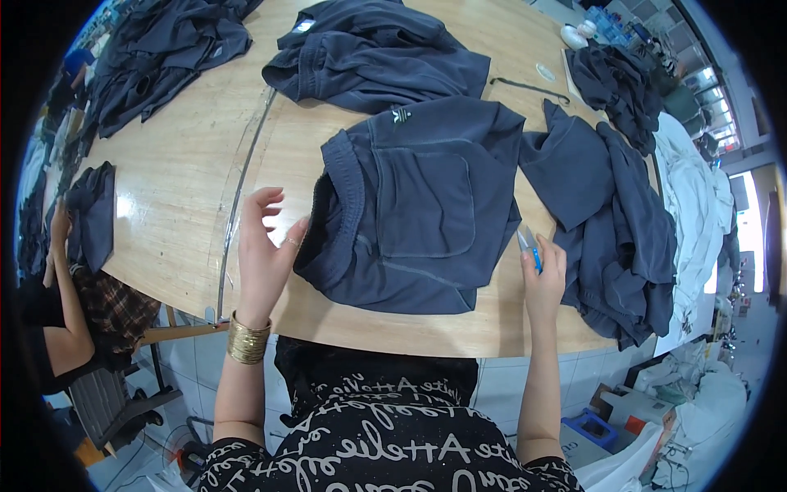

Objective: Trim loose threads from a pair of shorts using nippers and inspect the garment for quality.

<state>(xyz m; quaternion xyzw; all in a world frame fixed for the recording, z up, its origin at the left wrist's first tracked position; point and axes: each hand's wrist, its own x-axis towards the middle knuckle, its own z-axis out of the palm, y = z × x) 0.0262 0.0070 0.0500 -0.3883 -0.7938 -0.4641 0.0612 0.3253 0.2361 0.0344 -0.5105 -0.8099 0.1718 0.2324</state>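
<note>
A dark navy pair of shorts [418, 205] with a back pocket lies flat on the wooden table [180, 180] in front of me. My left hand [264, 254] hovers open at the waistband's left edge, fingers spread, a gold bangle on the wrist. My right hand [543, 275] rests at the garment's right edge and grips a small blue thread snipper [529, 244], blades pointing up toward the fabric.
More navy garments lie around: a folded one [373, 53] behind, a heap [156, 49] at far left, a pile [615, 213] at right, another [615, 82] at back right. White cloth [697, 205] hangs off the right edge. A seated person [74, 312] works at left.
</note>
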